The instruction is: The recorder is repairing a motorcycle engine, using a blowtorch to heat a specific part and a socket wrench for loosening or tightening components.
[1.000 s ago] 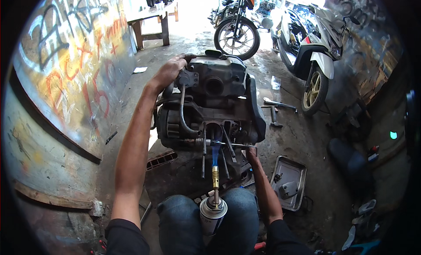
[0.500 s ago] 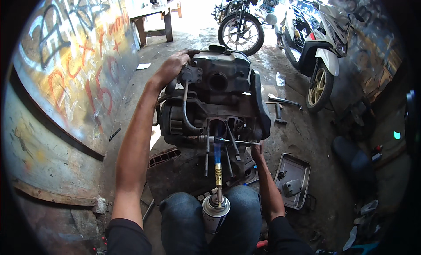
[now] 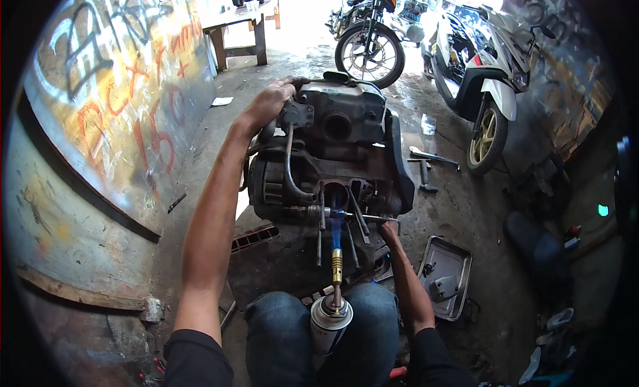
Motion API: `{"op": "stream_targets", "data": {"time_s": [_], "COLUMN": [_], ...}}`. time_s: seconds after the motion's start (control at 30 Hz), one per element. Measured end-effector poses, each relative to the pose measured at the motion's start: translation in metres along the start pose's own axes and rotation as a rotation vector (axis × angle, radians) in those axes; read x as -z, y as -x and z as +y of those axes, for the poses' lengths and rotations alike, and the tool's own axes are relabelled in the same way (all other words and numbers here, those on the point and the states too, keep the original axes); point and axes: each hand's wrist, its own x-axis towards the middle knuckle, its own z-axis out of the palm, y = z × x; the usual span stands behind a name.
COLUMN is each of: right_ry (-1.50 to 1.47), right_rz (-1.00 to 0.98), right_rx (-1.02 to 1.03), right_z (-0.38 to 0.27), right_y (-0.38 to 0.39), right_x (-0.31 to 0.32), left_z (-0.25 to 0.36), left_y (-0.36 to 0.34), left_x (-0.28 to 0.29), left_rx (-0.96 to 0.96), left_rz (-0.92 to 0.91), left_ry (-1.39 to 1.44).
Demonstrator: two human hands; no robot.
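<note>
A dark motorcycle engine block point(image 3: 339, 164) stands in front of my knees. My left hand point(image 3: 274, 99) is wrapped over its upper left corner. Between my thighs a gas torch point(image 3: 331, 324) stands upright, its brass nozzle point(image 3: 337, 266) sending a blue flame into the opening at the engine's lower middle. Several studs point(image 3: 321, 234) stick out around that opening. A thin metal rod point(image 3: 373, 218) crosses the flame sideways. By the rod's right end my right hand point(image 3: 389, 232) is closed, low beside the engine; its fingers are mostly hidden.
A metal tray point(image 3: 464, 300) with parts lies at right. Beyond it, a hammer point(image 3: 426, 177) and a wrench point(image 3: 436, 158) lie on the floor. Motorbikes point(image 3: 369, 54) and a white scooter point(image 3: 496, 94) stand behind. A painted wall point(image 3: 120, 100) runs along the left.
The view has shifted slightly, so the whole scene sits a little right and lower. Both hands keep about the same places on and beside the engine, and the flame still burns.
</note>
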Motion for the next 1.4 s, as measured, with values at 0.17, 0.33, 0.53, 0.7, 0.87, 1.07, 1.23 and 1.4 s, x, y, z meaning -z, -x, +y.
{"op": "stream_targets", "data": {"time_s": [0.17,0.33,0.53,0.7,0.87,1.07,1.23,1.4], "right_ry": [0.210,0.107,0.065,0.098,0.248,0.339,0.330,0.321], "right_rz": [-0.191,-0.147,-0.182,-0.039,-0.249,-0.213,-0.203,-0.206], "right_rx": [-0.083,-0.002,0.041,0.088,0.008,0.225,0.157,0.069], "right_z": [0.009,-0.032,0.040,0.047,0.050,0.036,0.020,0.004], "right_y": [-0.006,-0.002,-0.003,-0.002,0.009,0.012,0.008,0.002], "right_x": [0.008,-0.004,-0.013,-0.001,0.004,0.005,-0.006,-0.015], "left_z": [0.007,-0.008,-0.001,0.000,-0.006,0.003,0.011,-0.017], "left_y": [-0.001,0.004,0.010,-0.002,-0.004,-0.001,0.001,0.002], "left_x": [-0.001,0.000,0.012,-0.003,-0.010,-0.005,-0.002,-0.003], "left_rx": [0.055,-0.023,0.115,0.091,-0.002,0.102,0.118,-0.157], "left_rz": [0.033,0.076,-0.041,-0.039,0.110,0.071,0.023,0.093], "left_ry": [0.027,0.019,0.081,0.149,0.098,0.199,0.187,-0.183]}}
